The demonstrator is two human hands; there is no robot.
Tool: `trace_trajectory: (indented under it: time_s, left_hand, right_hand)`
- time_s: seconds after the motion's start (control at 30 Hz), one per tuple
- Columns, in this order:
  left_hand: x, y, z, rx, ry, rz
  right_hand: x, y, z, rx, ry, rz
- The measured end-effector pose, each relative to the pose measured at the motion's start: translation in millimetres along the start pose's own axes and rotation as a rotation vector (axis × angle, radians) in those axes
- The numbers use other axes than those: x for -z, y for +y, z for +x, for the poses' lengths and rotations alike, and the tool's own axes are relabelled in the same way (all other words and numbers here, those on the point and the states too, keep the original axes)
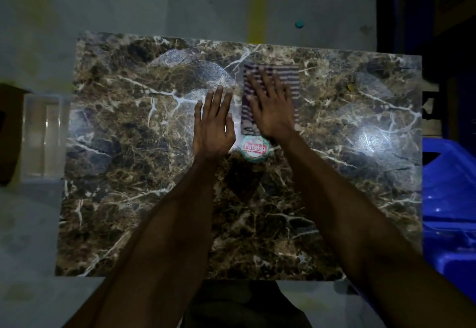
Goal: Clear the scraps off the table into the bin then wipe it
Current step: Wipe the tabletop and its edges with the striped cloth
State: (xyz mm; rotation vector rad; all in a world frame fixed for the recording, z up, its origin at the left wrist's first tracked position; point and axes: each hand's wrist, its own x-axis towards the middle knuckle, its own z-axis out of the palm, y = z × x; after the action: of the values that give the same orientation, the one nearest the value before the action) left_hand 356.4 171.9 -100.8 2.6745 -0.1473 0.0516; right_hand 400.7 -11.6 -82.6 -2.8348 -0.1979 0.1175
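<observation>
Wiping step: right hand (270,114) fingers flat on striped cloth (291,78), left hand (213,124) fingers released beside it; next, sweep across surface (128,173).

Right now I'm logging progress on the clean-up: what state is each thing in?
Table: partly wiped, damp streaks.
Striped cloth: flat, under the right hand.
Right hand: open, pressing cloth.
Left hand: open, flat on table.
Round sticker: stuck on table.
Small scrap: on table.
</observation>
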Motion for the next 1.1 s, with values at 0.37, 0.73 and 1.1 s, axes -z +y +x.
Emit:
trace_trajectory:
  time_s: [0.37,0.73,1.1]
  left_hand:
    - [-1.6,-1.2,0.7,0.004,0.02,-0.045]
    - [-7.0,-2.0,4.0,-0.027,0.204,-0.082]
    - [-2.4,1.8,6.0,0.058,0.071,0.014]
  right_hand:
    - [9.8,14.9,28.3,-0.28,0.021,-0.052]
    - [19.4,39.9,-52.6,0.0,-0.072,-0.106]
    - [-0.8,-15.0,11.7,0.046,-0.057,-0.099]
